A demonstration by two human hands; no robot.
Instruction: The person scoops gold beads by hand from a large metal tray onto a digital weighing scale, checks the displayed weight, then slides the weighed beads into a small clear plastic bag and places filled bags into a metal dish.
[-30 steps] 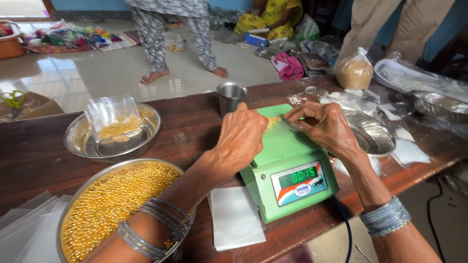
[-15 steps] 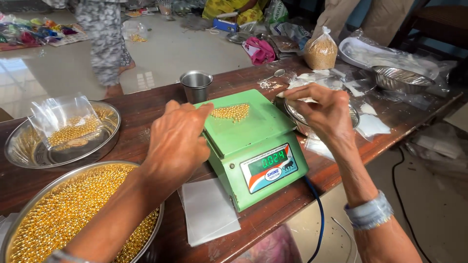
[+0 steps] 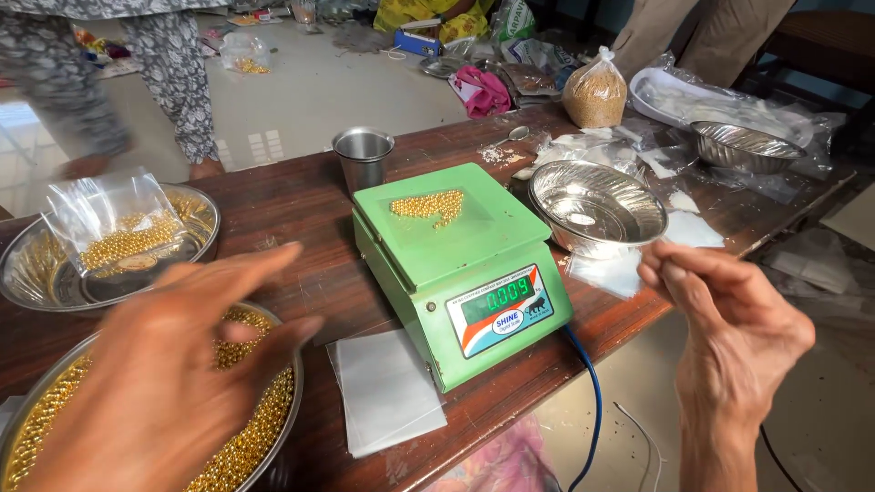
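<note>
Gold beads [image 3: 428,205] heaped on green scale [image 3: 456,241] at centre frame, left hand [image 3: 173,383] blurred, fingers spread open over bead tray [image 3: 273,428] lower left, right hand [image 3: 729,319] lower right, fingertips pinched, contents unclear, steel bowl [image 3: 597,205] beside scale.

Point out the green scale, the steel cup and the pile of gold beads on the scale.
green scale [image 3: 483,246]: head view, bare part of its top plate.
steel cup [image 3: 363,157]: head view, its side wall.
gold beads [image 3: 430,205]: head view, middle of the pile.
</note>
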